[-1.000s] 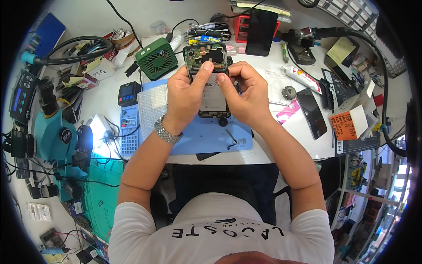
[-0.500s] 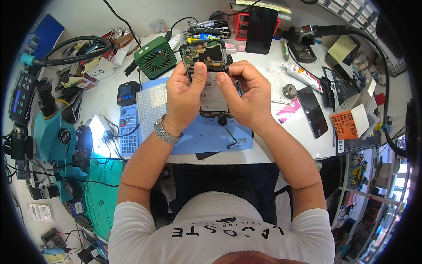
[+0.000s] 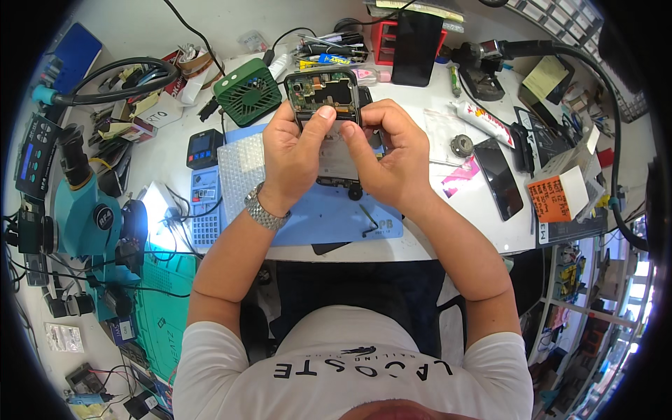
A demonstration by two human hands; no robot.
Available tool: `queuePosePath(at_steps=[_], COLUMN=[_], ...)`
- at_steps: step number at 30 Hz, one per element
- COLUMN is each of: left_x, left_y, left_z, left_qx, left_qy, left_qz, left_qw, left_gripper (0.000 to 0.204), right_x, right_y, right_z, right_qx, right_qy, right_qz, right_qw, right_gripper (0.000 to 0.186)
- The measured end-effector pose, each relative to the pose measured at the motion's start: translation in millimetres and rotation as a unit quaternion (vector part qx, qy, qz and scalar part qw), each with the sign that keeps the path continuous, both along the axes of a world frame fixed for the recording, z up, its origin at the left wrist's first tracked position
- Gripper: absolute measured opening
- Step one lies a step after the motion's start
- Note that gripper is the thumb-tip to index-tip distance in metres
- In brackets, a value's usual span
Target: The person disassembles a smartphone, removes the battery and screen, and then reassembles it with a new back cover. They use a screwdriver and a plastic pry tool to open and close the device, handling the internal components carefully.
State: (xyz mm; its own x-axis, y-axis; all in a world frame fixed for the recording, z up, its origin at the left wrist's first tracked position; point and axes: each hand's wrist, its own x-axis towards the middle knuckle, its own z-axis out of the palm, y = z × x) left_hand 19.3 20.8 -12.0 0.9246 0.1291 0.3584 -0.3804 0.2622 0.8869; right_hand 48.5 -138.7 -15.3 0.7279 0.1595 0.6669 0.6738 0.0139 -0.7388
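Opened phone (image 3: 336, 150), between left fingers (image 3: 282, 117) and right fingers (image 3: 387, 114), both sets curled closed, gripping its side edges

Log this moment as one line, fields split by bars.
left hand: holding opened phone | right hand: holding same phone | circuit board: exposed | nearby: green fan, blue mat

Head view: one wide fisheye, head-worn, left of a side-by-side pair, upright and unmirrored, facing down from above the white shirt (image 3: 308, 392), near the left hand (image 3: 288, 161) and right hand (image 3: 393, 157), spanning workbench (image 3: 483, 220) to wall (image 3: 280, 17), straight edges bowed.
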Motion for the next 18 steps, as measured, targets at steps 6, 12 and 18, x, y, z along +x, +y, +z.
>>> queuePosePath(at_steps=[6,12,18], left_x=[-3.8,-1.0,0.4], left_y=[-0.5,-3.0,-5.4], left_z=[4.6,8.4,6.4], left_qx=[0.002,0.013,0.013], left_qy=[0.005,0.038,0.117], left_qz=[0.02,0.021,-0.101], left_qw=[1.0,0.999,0.988], left_gripper=[0.019,0.024,0.03], right_x=[-4.8,1.3,18.8], right_y=[1.4,0.2,-17.1], right_z=[6.2,-4.9,17.1], right_qx=[-0.029,-0.013,0.124], right_qy=[-0.075,-0.001,0.26], right_qz=[-0.024,-0.003,0.04], right_qw=[0.996,1.0,0.957], right_gripper=[0.017,0.016,0.023])
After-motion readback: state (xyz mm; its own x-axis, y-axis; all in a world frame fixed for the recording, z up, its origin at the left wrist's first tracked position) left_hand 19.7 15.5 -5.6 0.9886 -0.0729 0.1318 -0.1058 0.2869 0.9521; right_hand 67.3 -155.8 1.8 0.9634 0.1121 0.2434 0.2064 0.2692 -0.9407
